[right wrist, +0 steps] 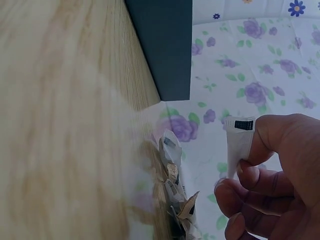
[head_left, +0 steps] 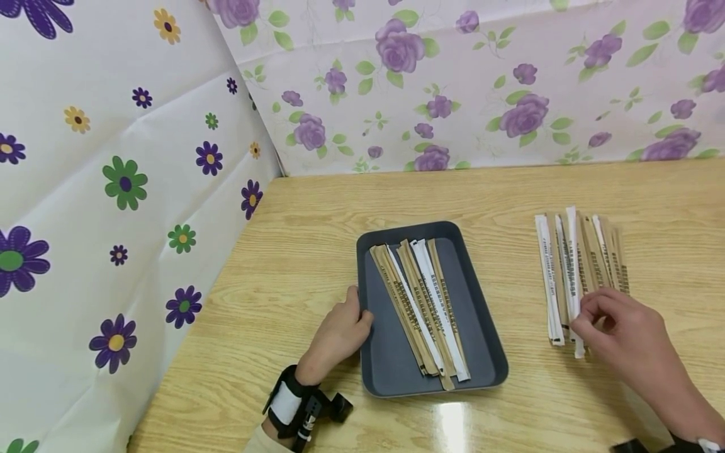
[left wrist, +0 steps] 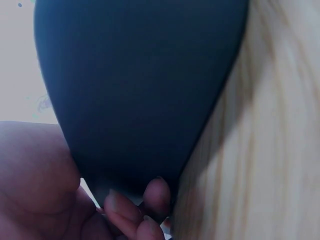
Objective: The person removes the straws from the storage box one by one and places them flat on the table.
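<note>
A dark grey rectangular tray (head_left: pixel 385 371) holds several long, slim straws in brown and white paper wrappers (head_left: pixel 404 302), lying side by side lengthwise. My left hand (head_left: pixel 338 330) grips the tray's left side, thumb at the rim; in the left wrist view its fingertips (left wrist: pixel 157 195) curl against the dark wall. On the right, my right hand (head_left: pixel 631 333) pinches a white paper-wrapped straw (right wrist: pixel 239 142) near its near end, between thumb and fingers. That straw lies over a row of similar brown and white wrapped straws (head_left: pixel 545 277), partly hidden by the hand.
The wood-grain table (head_left: pixel 306 251) extends around the tray and the row of straws. Behind it hangs a cloth with purple flowers (head_left: pixel 399 47), and at the left a white sheet with daisies (head_left: pixel 124 182). Wrist straps with small cameras (head_left: pixel 294 402) are on both wrists.
</note>
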The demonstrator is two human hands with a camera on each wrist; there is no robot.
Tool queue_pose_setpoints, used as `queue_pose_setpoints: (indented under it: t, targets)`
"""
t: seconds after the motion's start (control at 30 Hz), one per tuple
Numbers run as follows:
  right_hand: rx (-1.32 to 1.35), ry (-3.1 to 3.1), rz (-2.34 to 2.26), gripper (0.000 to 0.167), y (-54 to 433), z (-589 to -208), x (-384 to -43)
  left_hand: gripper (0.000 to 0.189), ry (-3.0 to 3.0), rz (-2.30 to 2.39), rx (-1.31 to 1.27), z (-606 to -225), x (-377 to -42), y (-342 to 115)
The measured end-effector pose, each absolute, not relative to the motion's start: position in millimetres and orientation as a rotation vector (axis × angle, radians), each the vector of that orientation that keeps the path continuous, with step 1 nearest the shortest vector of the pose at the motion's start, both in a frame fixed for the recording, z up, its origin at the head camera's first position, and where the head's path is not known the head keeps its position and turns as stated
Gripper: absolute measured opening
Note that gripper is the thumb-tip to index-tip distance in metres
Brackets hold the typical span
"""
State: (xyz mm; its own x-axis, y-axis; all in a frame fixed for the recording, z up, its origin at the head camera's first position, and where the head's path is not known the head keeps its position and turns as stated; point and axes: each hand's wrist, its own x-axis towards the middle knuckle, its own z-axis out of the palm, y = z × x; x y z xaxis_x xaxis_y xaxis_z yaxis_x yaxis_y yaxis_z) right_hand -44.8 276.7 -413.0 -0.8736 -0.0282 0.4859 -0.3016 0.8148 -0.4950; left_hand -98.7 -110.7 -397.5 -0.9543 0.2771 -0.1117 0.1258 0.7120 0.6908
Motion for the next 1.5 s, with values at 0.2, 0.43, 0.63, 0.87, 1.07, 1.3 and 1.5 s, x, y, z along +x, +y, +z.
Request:
queue_pose_setpoints:
  t: [0.2, 0.43, 0.63, 0.87, 1.07, 1.3, 1.5]
  targets:
    - [0.225, -2.555, 0.799, 0.02, 277.3, -411.7, -45.5, 0.052, 2.705, 1.083, 0.333, -397.2, -98.6, -111.4]
    - [0.193, -2.613, 0.798, 0.017, 278.7, -413.1, -44.7, 0.049, 2.711, 1.062, 0.322, -396.5, -97.6, -111.2]
    - [0.163, -2.648, 0.761, 0.014, 279.7, -414.1, -44.3, 0.051, 2.709, 1.067, 0.324, -396.9, -96.8, -110.9]
    - [0.105, -2.725, 0.726, 0.01, 280.0, -415.0, -42.6, 0.05, 2.709, 1.069, 0.32, -397.6, -96.9, -111.3]
    - [0.082, -2.737, 0.699, 0.009, 280.5, -415.3, -43.1, 0.048, 2.712, 1.073, 0.322, -397.1, -97.5, -111.5]
    - [0.055, -2.763, 0.688, 0.01, 279.2, -414.0, -42.5, 0.045, 2.717, 1.069, 0.328, -396.9, -97.3, -111.7]
    - [0.04, -2.771, 0.692, 0.01, 280.4, -414.4, -43.0, 0.047, 2.713, 1.07, 0.323, -397.5, -97.5, -111.4]
